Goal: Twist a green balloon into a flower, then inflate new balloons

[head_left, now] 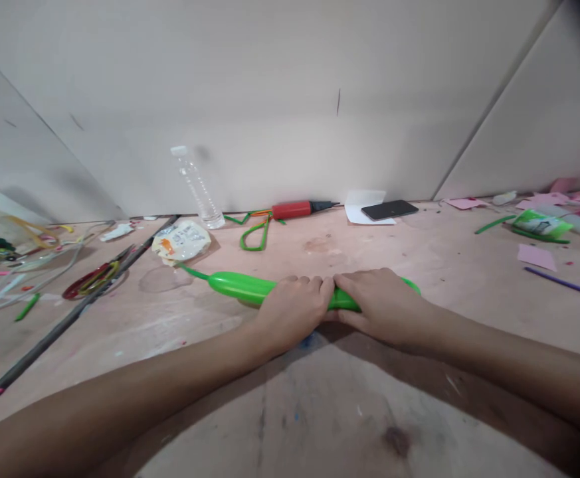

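A long green balloon lies across the wooden table, its thin tail pointing left. My left hand is wrapped over the balloon's middle, fingers curled down on it. Right beside it, touching, my right hand grips the balloon's right part, and only the rounded green tip shows past the knuckles. Both forearms reach in from the bottom edge.
Behind stand a clear plastic bottle, a red balloon pump with green uninflated balloons, and a black phone on white paper. Scissors and a snack packet lie left; pink paper scraps and a purple stick right.
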Motion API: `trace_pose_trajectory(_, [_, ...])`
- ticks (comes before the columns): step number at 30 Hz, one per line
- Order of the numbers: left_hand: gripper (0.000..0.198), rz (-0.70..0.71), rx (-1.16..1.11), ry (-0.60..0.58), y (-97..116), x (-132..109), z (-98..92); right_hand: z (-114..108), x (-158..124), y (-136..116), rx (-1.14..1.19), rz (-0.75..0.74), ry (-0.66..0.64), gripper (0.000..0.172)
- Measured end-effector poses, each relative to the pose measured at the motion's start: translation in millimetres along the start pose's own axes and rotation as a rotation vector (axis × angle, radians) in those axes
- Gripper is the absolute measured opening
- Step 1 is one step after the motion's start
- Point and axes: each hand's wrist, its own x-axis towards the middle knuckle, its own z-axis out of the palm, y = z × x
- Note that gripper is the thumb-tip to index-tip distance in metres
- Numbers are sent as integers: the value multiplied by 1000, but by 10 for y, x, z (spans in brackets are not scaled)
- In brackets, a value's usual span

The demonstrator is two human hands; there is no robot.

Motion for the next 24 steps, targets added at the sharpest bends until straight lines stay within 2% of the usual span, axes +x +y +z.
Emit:
trace_pose_trajectory(3, [36,-6,-128,-31,13,-4,20,-4,31,-11,-27,-9,-71,25])
trace_pose_trajectory(6, [28,-12,-230,-77,17,-13,23,0,34,-23,-37,-23,-110,21])
trace_pose_trajectory(9, [26,46,-164,-108,18,-17,21,19,7,-21,-17,-36,-108,23])
trace_pose_trajectory(12, [35,99,-75,-34,4,-13,13,12,-17,34,36,-32,-60,27])
trace_pose_trajectory(15, [38,57,-19,57,-42,-13,-6,-57,-15,123,12,7,-68,36])
trace_pose_trajectory(17, [37,-11,26,88,-86,-15,-16,-109,-6,167,-33,51,-82,36])
trace_pose_trajectory(20, [42,-89,68,75,-146,-16,-1,-123,0,184,-65,71,-50,31])
trace_pose_trajectory(24, [41,-70,47,10,-176,-17,55,-31,0,171,-47,14,-46,42])
